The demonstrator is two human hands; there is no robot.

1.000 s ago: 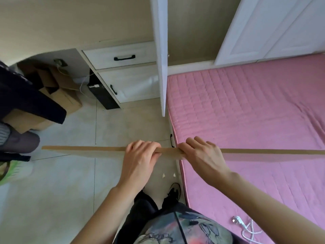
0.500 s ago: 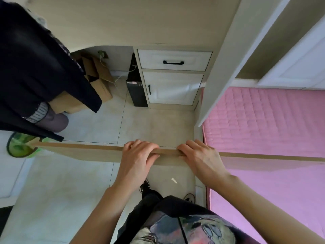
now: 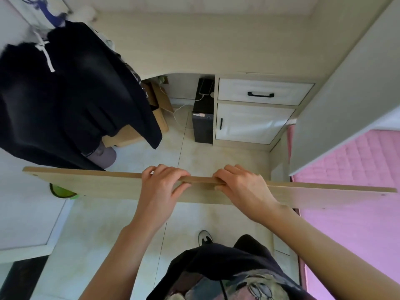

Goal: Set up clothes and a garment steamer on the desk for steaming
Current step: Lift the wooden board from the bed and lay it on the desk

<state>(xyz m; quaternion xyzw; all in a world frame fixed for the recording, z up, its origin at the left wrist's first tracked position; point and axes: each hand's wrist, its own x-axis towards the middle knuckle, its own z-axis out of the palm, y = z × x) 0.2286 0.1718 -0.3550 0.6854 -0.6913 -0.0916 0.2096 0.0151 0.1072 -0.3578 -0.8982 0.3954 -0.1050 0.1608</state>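
Note:
A long pale wooden board (image 3: 91, 184) stretches almost across the whole view, held on edge above the floor. My left hand (image 3: 162, 187) grips its top edge near the middle, fingers curled over the far side. My right hand (image 3: 240, 187) grips the same edge just to the right. A black garment (image 3: 71, 92) with a white drawstring hangs at the upper left, over the corner of the beige desk (image 3: 205, 40). No steamer is in view.
Under the desk stand a black computer tower (image 3: 202, 124), cardboard boxes (image 3: 160, 113) and a white drawer unit (image 3: 257, 111). An open white cabinet door (image 3: 346, 94) hangs at the right over a pink mattress (image 3: 357, 213). A green object (image 3: 62, 192) lies on the floor.
The view has swung left, away from the pink mattress and toward the desk. The black garment now fills the upper left. Both hands keep the same grip on the board.

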